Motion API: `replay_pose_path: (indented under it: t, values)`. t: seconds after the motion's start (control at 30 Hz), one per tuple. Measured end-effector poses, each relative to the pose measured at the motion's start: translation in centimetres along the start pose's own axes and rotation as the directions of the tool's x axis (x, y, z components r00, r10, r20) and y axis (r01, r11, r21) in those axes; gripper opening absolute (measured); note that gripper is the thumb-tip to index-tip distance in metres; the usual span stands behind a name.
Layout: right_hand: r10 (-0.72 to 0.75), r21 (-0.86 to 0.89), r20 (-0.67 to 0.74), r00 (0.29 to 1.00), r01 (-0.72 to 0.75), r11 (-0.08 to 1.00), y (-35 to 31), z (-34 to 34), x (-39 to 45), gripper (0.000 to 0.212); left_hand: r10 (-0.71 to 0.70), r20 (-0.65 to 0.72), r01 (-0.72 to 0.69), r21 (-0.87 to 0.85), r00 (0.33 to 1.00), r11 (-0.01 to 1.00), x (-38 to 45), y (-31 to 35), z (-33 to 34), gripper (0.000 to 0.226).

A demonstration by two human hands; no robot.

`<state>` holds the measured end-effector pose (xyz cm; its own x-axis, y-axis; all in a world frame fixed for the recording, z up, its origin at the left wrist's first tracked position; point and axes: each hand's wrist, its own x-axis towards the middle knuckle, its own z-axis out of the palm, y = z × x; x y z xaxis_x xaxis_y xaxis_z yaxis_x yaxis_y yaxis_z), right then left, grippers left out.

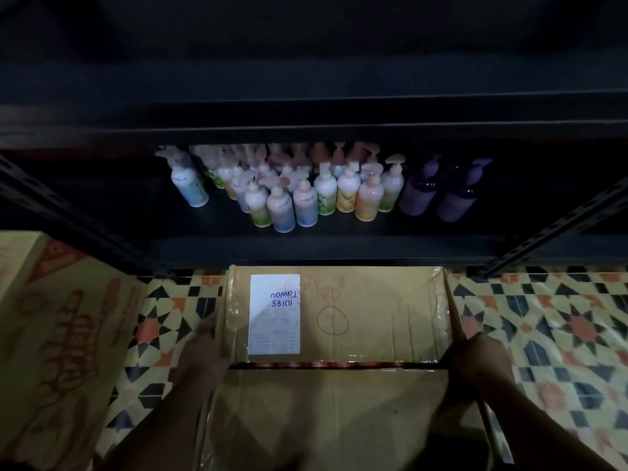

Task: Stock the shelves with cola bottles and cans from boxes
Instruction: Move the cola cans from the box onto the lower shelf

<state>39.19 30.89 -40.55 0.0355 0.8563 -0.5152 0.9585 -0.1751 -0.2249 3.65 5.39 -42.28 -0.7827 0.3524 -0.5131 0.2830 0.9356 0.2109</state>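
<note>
Floor: busy patterned tile floor (560,321), pretty dim in here
Shelving: one dark metal shelf unit (306,253), upper levels lost in shadow
Boxes: two. Plain cardboard box (339,396) dead centre on the floor below the shelf, flaps cracked apart, reddish stuff showing in the gap, can't tell what. Printed carton (57,334) at left, cut off
Bottles: pump bottles (299,192), blurry, twenty-ish
Label: one white label (274,314) on the far flap
Hands: left hand (200,358) grips the box's left edge, right hand (475,362) curls round the right flap

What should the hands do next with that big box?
Probably pull the two top flaps apart. The cardboard box sits on the floor with both hands, left hand and right hand, at its sides, and only a thin gap shows between the flaps.
</note>
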Motion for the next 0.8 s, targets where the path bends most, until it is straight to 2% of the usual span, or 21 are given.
replay_pose_path:
  t: [0.07, 0.13, 0.2, 0.27, 0.37, 0.53, 0.67, 0.8]
  values:
    - [-0.002, -0.008, 0.008, 1.0, 0.002, 1.0, 0.4, 0.6, 0.4, 0.019, -0.004, -0.016, 0.003, -0.054, 1.0, 0.999, -0.1, -0.3, 0.9, 0.017]
    - [0.003, -0.018, -0.013, 1.0, -0.004, 1.0, 0.8, 1.1, 0.6, 0.019, -0.008, -0.022, 0.007, -0.046, 1.0, 0.999, -0.4, -0.8, 1.3, 0.004]
    - [-0.023, 0.002, -0.03, 0.999, 0.023, 1.0, 1.0, 1.2, 0.5, 0.019, -0.012, -0.05, 0.01, -0.046, 0.999, 0.999, -0.4, -1.1, 1.6, 0.023]
    - [-0.047, 0.0, -0.043, 0.998, 0.047, 0.999, 1.0, 1.2, 0.3, 0.019, -0.01, -0.08, 0.006, -0.045, 0.997, 0.999, -0.7, -1.2, 1.6, 0.027]
    - [-0.041, 0.01, -0.034, 0.999, 0.041, 0.999, 1.0, 1.0, -0.2, 0.02, -0.005, -0.081, 0.003, -0.026, 0.997, 1.0, -0.8, -1.3, 1.7, 0.007]
    - [-0.058, 0.029, -0.038, 0.998, 0.059, 0.998, 1.6, 1.1, -1.0, 0.022, -0.003, -0.124, -0.004, -0.06, 0.992, 0.998, -1.6, -1.5, 1.6, 0.015]
    - [-0.046, 0.017, -0.022, 0.999, 0.046, 0.999, 2.6, 1.5, -2.2, 0.026, -0.007, -0.081, 0.004, -0.038, 0.997, 0.999, -2.4, -3.1, 2.1, 0.029]
    - [-0.058, -0.014, -0.026, 0.998, 0.058, 0.998, 3.8, 2.2, -3.4, 0.028, -0.021, -0.056, 0.023, 0.036, 0.998, 0.999, -3.6, -4.4, 2.6, 0.009]
